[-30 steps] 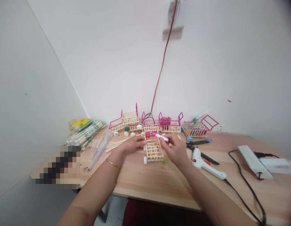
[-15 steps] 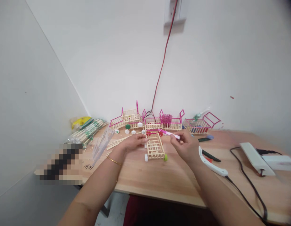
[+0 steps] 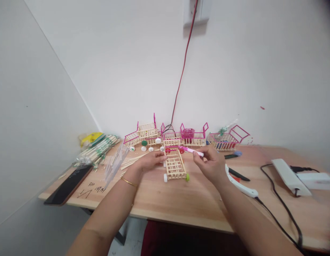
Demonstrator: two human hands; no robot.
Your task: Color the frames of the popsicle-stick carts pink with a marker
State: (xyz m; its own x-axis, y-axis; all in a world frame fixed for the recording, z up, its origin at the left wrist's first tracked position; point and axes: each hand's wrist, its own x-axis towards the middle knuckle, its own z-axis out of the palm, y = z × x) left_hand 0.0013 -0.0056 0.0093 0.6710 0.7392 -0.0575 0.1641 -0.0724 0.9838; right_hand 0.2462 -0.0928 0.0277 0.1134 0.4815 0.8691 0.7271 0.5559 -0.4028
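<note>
The pen (image 3: pixel 193 151) is pinched between thumb and fingers of the right hand (image 3: pixel 210 163), with no gap left around its white barrel. Its pink tip is pointed leftward, at the far end of the cart (image 3: pixel 176 168); whether the tip touches it cannot be told. The cart's left side is touched by the fingertips of the left hand (image 3: pixel 152 160), which is loosely curved; how firmly the cart is gripped cannot be made out.

The cart is set on the table (image 3: pixel 178 204), between the hands. At its near end a white wheel (image 3: pixel 165 177) and a green wheel (image 3: pixel 187 177) are seen. A thin bangle (image 3: pixel 129 182) is worn on the left wrist.

Beside the right forearm, a glue gun (image 3: pixel 242 186) is partly hidden. Farther right, a power strip (image 3: pixel 291 177) is placed. To the left, loose sticks (image 3: pixel 132 161) are scattered, and a stick bundle (image 3: pixel 99 150) is laid beyond them, near a black slab (image 3: pixel 68 185). Along the wall (image 3: pixel 127 64), more carts, trimmed in pink, are lined up, with a pink cup (image 3: pixel 188 133) among them.
</note>
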